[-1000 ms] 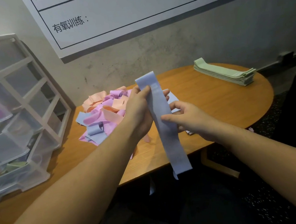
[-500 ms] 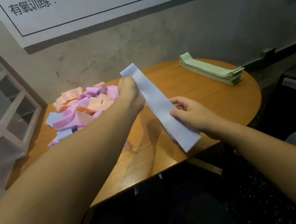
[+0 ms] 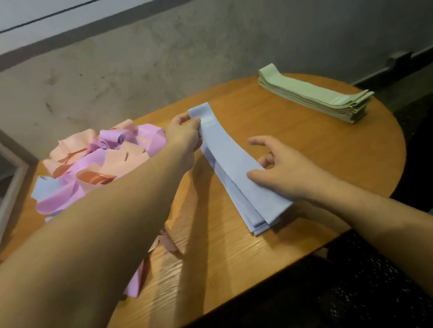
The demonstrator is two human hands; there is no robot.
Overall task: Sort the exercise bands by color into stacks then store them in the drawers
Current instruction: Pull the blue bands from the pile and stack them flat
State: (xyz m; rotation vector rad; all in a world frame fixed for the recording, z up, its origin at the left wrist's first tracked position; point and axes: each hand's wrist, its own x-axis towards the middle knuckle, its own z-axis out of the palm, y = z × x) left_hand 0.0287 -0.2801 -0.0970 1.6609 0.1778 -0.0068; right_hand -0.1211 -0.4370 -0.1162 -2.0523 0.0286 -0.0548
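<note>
Blue band (image 3: 226, 159) flat atop blue stack (image 3: 257, 214) on bench (image 3: 304, 133); far end pinched by left hand (image 3: 185, 137) fingers (image 3: 194, 123), near part under right hand (image 3: 281, 170) thumb, other fingers (image 3: 259, 140) spread loose above. Mixed pile (image 3: 96, 165) left of left fingers; green stack (image 3: 315, 94) well right.

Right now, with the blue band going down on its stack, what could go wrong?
1. The stack of flat light-blue elastic bands is already fanned at its near end, close to the edge of the round wooden table; a nudge could slide bands off.
2. The left hand pinches only the far end of the top band, so it may land skewed.
3. The left forearm crosses over the loose pile of pink and purple bands; some already hang off the edge.
</note>
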